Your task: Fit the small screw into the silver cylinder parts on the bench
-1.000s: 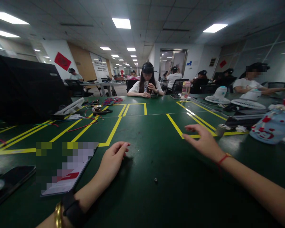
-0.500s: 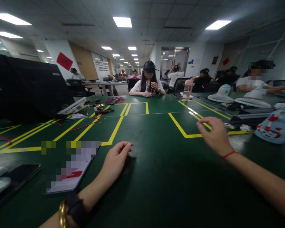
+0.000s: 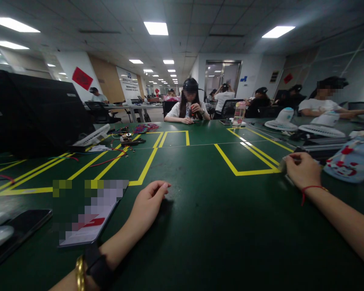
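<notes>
The cylinder (image 3: 282,165) stands on the surface (image 3: 206,226) left of the blue container (image 3: 350,159), at the corner of the yellow tape (image 3: 255,172). The right hand (image 3: 303,171), also left of the container and nearer to it, has its curled fingers at the cylinder and partly hides it. Whether that grip is clamped on it or only touching, I cannot tell. The left hand (image 3: 148,204), well left of the container, is loosely curled, thumb drawn in against the index finger, with nothing showing in it.

The step in hand looks like taking hold of the cylinder. Done well, it would want thumb and fingers set on opposite sides, squarely against the wall, and a light, even squeeze: the metal-looking side could be slippery. A sidelong nudge could tip or roll it. Clearance matters too: the knuckles and wrist should keep off the container, and the fingertips off the dark parts (image 3: 314,147) just behind the container's left side.
</notes>
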{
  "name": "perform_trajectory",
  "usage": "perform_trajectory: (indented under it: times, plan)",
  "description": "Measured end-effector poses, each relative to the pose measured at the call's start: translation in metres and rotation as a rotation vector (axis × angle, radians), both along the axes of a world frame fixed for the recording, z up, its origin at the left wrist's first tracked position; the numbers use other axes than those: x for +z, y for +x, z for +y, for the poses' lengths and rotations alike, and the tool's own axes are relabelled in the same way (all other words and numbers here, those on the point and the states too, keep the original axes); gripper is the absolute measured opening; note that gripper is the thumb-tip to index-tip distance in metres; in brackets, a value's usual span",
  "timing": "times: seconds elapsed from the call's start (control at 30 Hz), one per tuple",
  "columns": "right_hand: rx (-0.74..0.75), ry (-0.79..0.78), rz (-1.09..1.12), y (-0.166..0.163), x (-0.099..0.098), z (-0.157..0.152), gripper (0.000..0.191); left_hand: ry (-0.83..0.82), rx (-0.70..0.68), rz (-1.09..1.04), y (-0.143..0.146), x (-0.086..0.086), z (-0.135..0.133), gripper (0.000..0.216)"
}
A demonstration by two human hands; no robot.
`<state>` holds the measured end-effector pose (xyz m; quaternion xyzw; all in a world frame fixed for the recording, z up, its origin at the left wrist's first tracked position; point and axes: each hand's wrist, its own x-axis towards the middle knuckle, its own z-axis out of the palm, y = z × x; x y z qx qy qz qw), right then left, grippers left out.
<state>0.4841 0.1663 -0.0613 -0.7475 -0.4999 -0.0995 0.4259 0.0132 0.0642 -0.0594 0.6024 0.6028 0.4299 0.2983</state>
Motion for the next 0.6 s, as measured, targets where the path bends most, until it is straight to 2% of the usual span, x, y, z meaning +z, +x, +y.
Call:
perform_trajectory:
  times: [0.6]
  plan:
    - [-0.104,0.072,0.176,0.0049,-0.0070,0.0089,0.023,-0.028,-0.034,0.029,-0.0028,-0.0035,0.0016,0.033]
